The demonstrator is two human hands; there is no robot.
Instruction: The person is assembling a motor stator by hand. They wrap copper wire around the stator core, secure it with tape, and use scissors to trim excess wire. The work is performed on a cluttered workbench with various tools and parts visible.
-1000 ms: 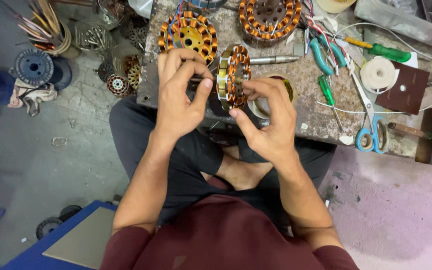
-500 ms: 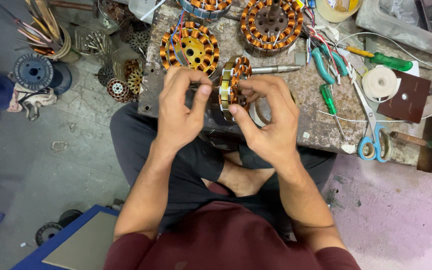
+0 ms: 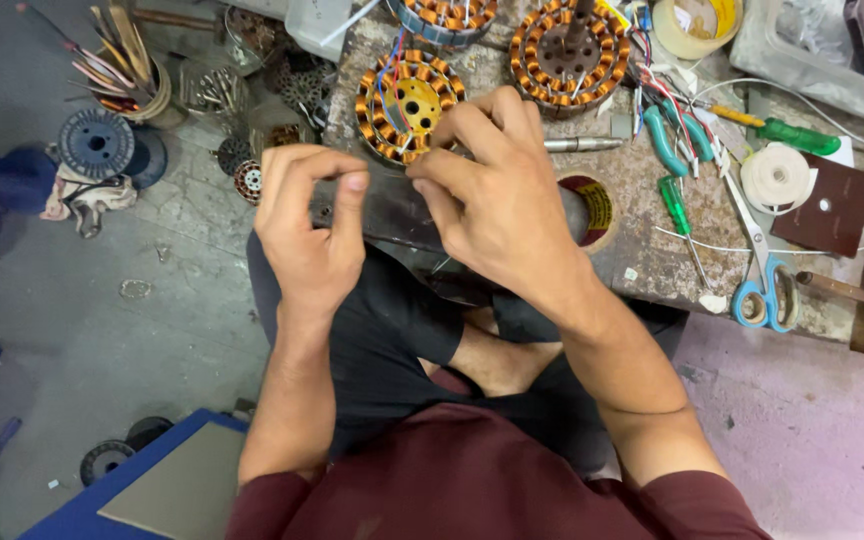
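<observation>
Round copper-wound stator with a yellow centre plate [image 3: 404, 105] lies flat on the worn stone-grey workbench [image 3: 642, 260], near its front-left corner, coloured lead wires trailing across its top. Your right hand [image 3: 497, 205] hovers at its near edge — index finger and thumb pinched together just at the coils' rim; whether they hold a wire strand, can't tell, too fine to see. Your left hand [image 3: 310, 225] is raised just left of the bench edge, thumb and forefinger curled toward each other w/ a gap between, holding nothing visible, close to the right hand but apart from it.

Behind the stator, two more copper-wound stators: a larger one w/ dark grey core [image 3: 570, 48] to the right, another [image 3: 449, 15] cut off by the top edge. A steel shaft [image 3: 582, 144] lies just right of your right hand's knuckles; a roll of dark tape w/ red-yellow label [image 3: 592, 205] is partly hidden behind your wrist. Further right — green-handled pliers [image 3: 664, 140], green-handled screwdriver [image 3: 674, 195], blue-handled scissors [image 3: 764, 290], white tape spool [image 3: 774, 178], brown square board [image 3: 827, 205].

On the floor to the left: a dark grey wire bobbin [image 3: 97, 145] and a small copper-wound rotor [image 3: 248, 180]. You sit cross-legged in black shorts, maroon shirt, knees under the bench edge.
</observation>
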